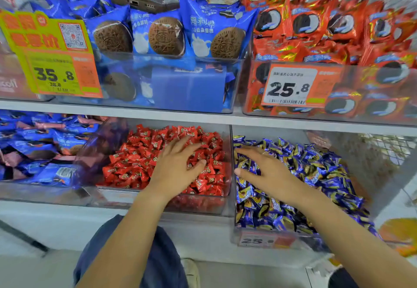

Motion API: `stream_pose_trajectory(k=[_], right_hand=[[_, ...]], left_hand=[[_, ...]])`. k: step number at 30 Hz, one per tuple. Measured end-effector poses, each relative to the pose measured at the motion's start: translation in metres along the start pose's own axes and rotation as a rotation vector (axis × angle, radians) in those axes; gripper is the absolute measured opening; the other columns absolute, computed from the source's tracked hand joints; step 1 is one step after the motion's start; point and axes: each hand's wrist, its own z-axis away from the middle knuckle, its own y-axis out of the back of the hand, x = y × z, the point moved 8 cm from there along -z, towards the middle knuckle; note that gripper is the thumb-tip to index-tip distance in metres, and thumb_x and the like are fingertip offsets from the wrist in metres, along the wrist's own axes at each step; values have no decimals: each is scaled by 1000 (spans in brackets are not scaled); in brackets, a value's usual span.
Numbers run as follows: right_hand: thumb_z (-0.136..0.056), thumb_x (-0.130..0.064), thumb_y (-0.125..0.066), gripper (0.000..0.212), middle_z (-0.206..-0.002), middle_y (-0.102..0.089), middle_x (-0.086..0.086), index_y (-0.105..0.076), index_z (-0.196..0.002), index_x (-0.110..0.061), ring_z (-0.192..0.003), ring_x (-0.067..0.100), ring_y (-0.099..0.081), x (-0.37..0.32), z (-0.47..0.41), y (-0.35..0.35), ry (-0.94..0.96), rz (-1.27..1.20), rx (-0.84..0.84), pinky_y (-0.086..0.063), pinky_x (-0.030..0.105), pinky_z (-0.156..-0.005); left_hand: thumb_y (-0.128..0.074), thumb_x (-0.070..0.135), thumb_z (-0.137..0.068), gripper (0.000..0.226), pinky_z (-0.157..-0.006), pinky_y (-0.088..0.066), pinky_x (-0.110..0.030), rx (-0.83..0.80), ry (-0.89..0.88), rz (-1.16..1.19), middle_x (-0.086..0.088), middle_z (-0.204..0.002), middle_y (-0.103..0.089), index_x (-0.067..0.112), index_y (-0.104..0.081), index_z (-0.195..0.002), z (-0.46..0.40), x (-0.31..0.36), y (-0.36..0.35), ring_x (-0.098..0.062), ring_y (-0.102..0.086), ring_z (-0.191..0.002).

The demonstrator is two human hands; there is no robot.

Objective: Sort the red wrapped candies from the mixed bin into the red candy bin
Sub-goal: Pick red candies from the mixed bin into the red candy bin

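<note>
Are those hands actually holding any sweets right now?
No. The left hand lies flat with straight fingers on the red candies, and the right hand lies spread on the blue candies. Neither grips anything.

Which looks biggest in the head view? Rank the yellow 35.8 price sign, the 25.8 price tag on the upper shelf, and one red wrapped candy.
1. Yellow 35.8 price sign
2. 25.8 price tag
3. Red wrapped candy

The sign's left-edge position may inflate it slightly.

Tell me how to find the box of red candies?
Look at the lower shelf, under the cookie packs. The red candy bin sits in the middle, under the left hand. Its neighbours hold blue wrappers; only this one is all red.
</note>
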Motion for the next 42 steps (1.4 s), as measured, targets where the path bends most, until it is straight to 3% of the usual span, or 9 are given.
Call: stream_pose_trajectory(k=[3,6,11,16,22,30,35,38,42], right_hand=[[-88,-56,-48,63,-151,-30,-9,-32,-144,-34,-137,11,-32,9,15,-15,-6,-33,-82,-27,21,-107],[-90,-54,-47,59,-150,-31,-10,-33,-143,-35,-137,9,-32,12,23,-23,-11,-46,-117,-29,27,-111],[-93,-39,-53,40,-138,-45,-9,-51,-132,-30,-126,10,-46,54,36,-9,-113,-30,-54,-34,20,-100],[-95,-34,-52,34,-138,-49,-2,-57,-127,-23,-120,18,-53,87,37,-2,-193,126,1,-40,28,-98],[-84,-47,-55,33,-110,-64,1,-70,-100,-22,-113,24,-56,15,18,-60,442,485,-160,-52,41,-90],[-99,-43,-35,52,-153,-23,14,-29,-146,-21,-142,45,-1,66,0,-76,172,1130,-361,4,66,-110],[-94,-47,-41,47,-145,-39,14,-46,-133,-20,-137,46,-22,94,15,-31,-50,960,-179,-22,60,-108],[-80,-49,-65,40,-124,-61,13,-67,-104,-18,-109,46,-55,108,30,-6,-112,897,-89,-50,55,-83],[-80,-52,-58,38,-115,-65,11,-68,-97,-20,-96,39,-62,128,55,21,-154,889,1,-53,48,-74]], left_hand=[[-32,68,-90,60,-117,9,-47,-392,-145,-282,6,-160,-2,47,-23,-146,0,21,-53,-20,9,-147],[-22,67,-93,58,-116,10,-51,-516,-74,-369,8,-160,-1,47,-15,-147,-15,-5,-62,-20,12,-146],[-24,63,-95,53,-116,5,-53,-373,211,-380,6,-160,-9,46,-29,-144,-33,-60,-40,-22,8,-147],[-41,52,-95,41,-119,-5,-46,-87,110,-125,2,-154,-31,36,-56,-130,-39,-26,-23,-24,-12,-146],[-47,43,-94,36,-115,-21,-42,12,-50,9,-4,-137,-52,26,-66,-118,-36,26,-27,-25,-35,-134],[-53,34,-94,28,-113,-25,-46,5,-18,4,-3,-139,-50,27,-66,-118,-44,35,-21,-25,-40,-130],[-54,32,-93,27,-111,-28,-49,15,-19,4,-3,-136,-52,26,-67,-116,-46,35,-18,-27,-43,-128],[-56,29,-93,26,-110,-29,-47,50,-32,17,-4,-134,-54,23,-68,-115,-46,40,-15,-26,-45,-127],[-56,26,-92,23,-108,-31,-45,101,-64,53,-2,-127,-59,23,-69,-111,-45,52,-13,-26,-50,-121]])
